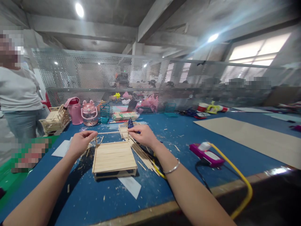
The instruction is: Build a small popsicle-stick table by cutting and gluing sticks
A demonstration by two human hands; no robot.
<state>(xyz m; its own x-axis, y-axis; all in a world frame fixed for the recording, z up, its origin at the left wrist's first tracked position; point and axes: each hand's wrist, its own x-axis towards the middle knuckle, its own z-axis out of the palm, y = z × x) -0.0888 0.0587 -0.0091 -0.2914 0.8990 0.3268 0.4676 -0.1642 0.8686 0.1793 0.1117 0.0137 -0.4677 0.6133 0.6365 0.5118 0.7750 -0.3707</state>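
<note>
A small bed-like frame built of thin wooden sticks [114,157] stands on the blue table. A thin wooden stick [110,133] lies level across the tops of its two far corner posts. My left hand [82,142] pinches the stick's left end at one post. At the other post, my right hand [144,135] pinches the right end between thumb and fingers. Loose wooden sticks [143,154] are heaped beside the frame, partly under my right forearm. Behind my right hand are a dark blue pointed object [130,123] and another small stick piece [122,131].
A purple power strip [207,155] with a yellow cable [243,182] lies to the right. Cardboard [254,135] covers the table beyond it. Pink bottles [75,111], a stick-built model [55,119] and bundled sticks [125,116] line the back. A person [20,91] stands at left.
</note>
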